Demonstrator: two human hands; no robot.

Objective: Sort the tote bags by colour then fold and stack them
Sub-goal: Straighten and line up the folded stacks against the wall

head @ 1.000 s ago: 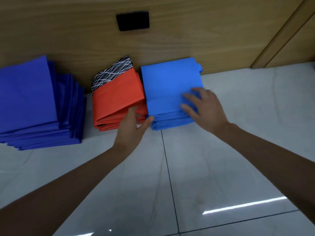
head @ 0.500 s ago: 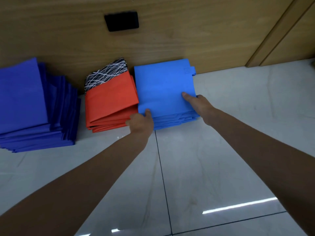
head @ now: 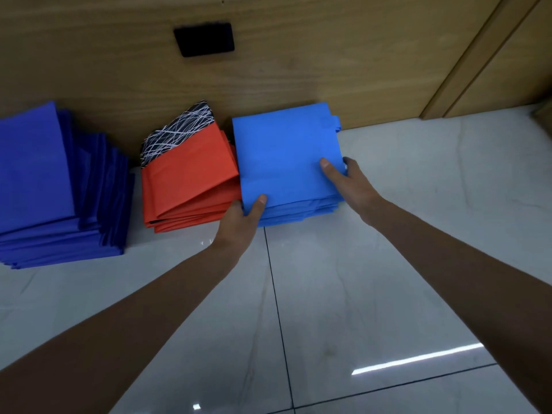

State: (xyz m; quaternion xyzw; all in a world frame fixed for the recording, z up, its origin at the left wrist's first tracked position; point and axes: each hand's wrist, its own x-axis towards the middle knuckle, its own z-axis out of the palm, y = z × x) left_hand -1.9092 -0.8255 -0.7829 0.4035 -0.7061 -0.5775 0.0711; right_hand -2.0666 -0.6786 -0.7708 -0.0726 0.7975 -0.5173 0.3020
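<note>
Three stacks of folded tote bags lie on the floor against a wooden wall. A light blue stack (head: 283, 156) is in the middle, and both hands grip it. My left hand (head: 242, 221) holds its near left corner, thumb on top, fingers hidden beneath. My right hand (head: 348, 182) grips its right edge, thumb on the top bag. An orange-red stack (head: 188, 180) with a black-and-white patterned band sits just left, touching it. A dark blue stack (head: 44, 180) lies at the far left.
Glossy white floor tiles (head: 343, 294) spread toward me. The wooden wall (head: 298, 55) carries a black rectangular plate (head: 204, 39). A wooden door frame (head: 478, 55) runs up at the right.
My right hand slid from flat on top of the light blue stack to its right edge. My left hand closed on the near left corner. Both hands now grip the stack.
</note>
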